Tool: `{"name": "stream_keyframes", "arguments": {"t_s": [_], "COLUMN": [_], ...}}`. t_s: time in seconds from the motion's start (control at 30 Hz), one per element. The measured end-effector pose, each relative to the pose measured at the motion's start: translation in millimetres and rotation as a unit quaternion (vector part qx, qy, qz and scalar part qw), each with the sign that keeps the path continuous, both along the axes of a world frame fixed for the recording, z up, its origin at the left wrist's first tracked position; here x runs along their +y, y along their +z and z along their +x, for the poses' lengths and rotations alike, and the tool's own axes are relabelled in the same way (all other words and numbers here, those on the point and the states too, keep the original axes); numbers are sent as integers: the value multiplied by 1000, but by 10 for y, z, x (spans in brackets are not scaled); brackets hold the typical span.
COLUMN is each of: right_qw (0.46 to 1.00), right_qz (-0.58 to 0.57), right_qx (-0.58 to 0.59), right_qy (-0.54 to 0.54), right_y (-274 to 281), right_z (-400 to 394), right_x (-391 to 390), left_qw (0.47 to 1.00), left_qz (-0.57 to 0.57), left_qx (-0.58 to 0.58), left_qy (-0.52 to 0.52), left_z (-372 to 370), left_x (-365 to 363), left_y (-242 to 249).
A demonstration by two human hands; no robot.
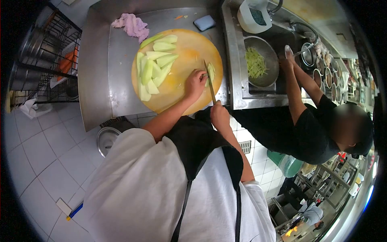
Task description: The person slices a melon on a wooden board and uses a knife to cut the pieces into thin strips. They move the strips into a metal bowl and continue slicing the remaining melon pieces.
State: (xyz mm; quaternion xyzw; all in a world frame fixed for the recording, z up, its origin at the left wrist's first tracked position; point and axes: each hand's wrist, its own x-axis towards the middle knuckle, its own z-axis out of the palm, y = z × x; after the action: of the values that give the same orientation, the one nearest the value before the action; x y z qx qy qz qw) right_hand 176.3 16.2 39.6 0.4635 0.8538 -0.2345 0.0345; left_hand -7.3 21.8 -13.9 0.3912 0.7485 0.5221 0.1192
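My right hand (220, 116) grips the handle of a kitchen knife (212, 86) at the near right edge of the round cutting board (183, 97). The knife's long blade points away from me. Left of the blade, my left hand (195, 85) has its fingers curled on a pale green vegetable piece, mostly hidden by the fingers. Thin cut vegetable slices (211, 71) lie against the blade's right side. On the board's left half rests a pile of larger peeled pale green vegetable pieces (155, 70).
A pink cloth (132, 26) and a blue-grey sponge (204, 23) lie on the steel counter (121, 80). At right, a bowl of green shreds (262, 82) sits in the sink, where a co-worker's hands (288, 58) are. A wire rack (48, 52) stands left.
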Motion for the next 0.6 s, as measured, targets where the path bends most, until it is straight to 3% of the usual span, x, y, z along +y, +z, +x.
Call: {"name": "stream_keyframes", "arguments": {"t_s": [0.3, 0.4, 0.6], "right_qw": [999, 999, 999], "right_qz": [-19, -13, -15], "right_qx": [33, 52, 36], "right_qy": [8, -10, -15], "right_y": [3, 108, 225], "right_z": [-7, -14, 141], "right_x": [142, 115, -27], "left_qw": [999, 999, 999], "left_qz": [-29, -32, -29], "left_qx": [-28, 22, -40], "left_qy": [-5, -18, -8], "left_z": [4, -18, -9], "left_x": [-43, -64, -74], "left_y": [62, 41, 5]}}
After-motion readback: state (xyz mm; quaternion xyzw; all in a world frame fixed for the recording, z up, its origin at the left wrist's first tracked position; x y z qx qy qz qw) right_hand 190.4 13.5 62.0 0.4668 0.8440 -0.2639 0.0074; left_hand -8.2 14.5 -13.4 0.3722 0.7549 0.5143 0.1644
